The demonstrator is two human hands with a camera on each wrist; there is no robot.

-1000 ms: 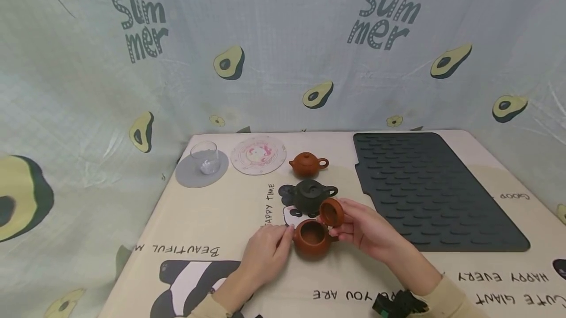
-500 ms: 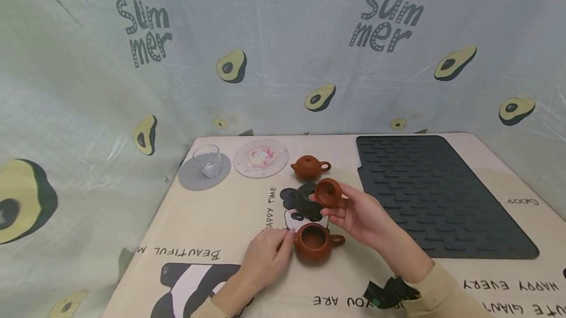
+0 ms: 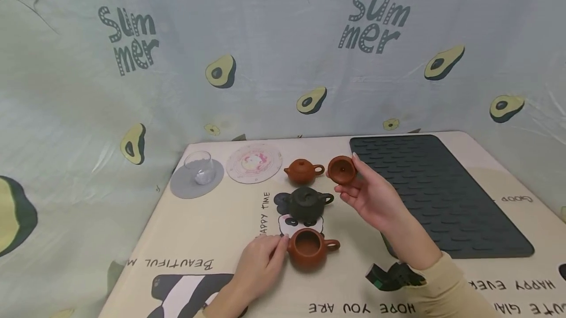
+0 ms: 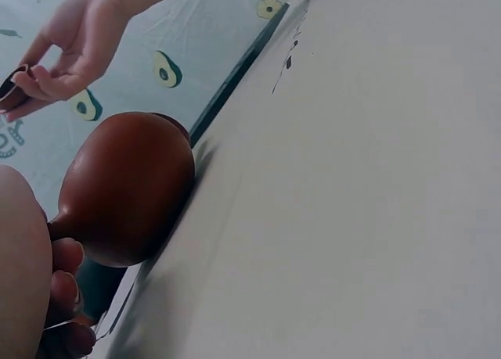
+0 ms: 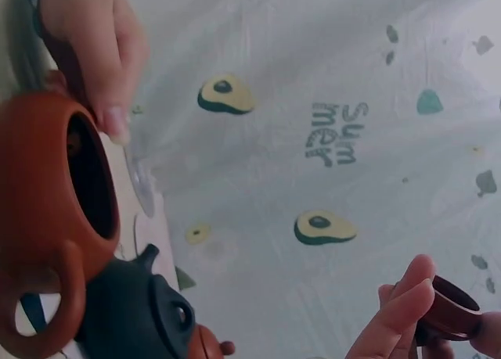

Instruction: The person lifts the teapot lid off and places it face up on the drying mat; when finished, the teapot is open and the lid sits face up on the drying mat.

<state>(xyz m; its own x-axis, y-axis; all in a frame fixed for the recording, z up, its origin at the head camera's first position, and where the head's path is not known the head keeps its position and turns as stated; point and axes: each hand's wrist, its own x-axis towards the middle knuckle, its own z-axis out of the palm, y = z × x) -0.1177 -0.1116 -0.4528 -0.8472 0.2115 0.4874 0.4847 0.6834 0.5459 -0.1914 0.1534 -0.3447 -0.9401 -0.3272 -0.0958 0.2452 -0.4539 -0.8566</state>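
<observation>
An open reddish-brown clay teapot [image 3: 308, 261] sits upright on the tablecloth, handle to the right, its dark inside showing. My left hand [image 3: 262, 265] pinches its spout; in the left wrist view the fingers curl at the spout of the round pot [image 4: 129, 187]. Up and to the right, my right hand [image 3: 376, 202] holds the teapot lid [image 3: 342, 170] by its edge, hollow underside towards the head camera. The right wrist view shows the lid [image 5: 452, 308] between thumb and fingers, well away from the pot [image 5: 35, 179].
Behind the open pot stands a dark teapot [image 3: 306, 205], then a lidded brown teapot [image 3: 302, 172]. A clear glass [image 3: 200, 168] rests on a grey round mat [image 3: 183, 187] at the back left, beside a pink-patterned round mat [image 3: 254, 163]. A black ridged mat [image 3: 455, 210] lies right.
My right hand has lifted the lid from just above the open pot, away to the back and right, past the dark teapot. The left hand stays at the spout.
</observation>
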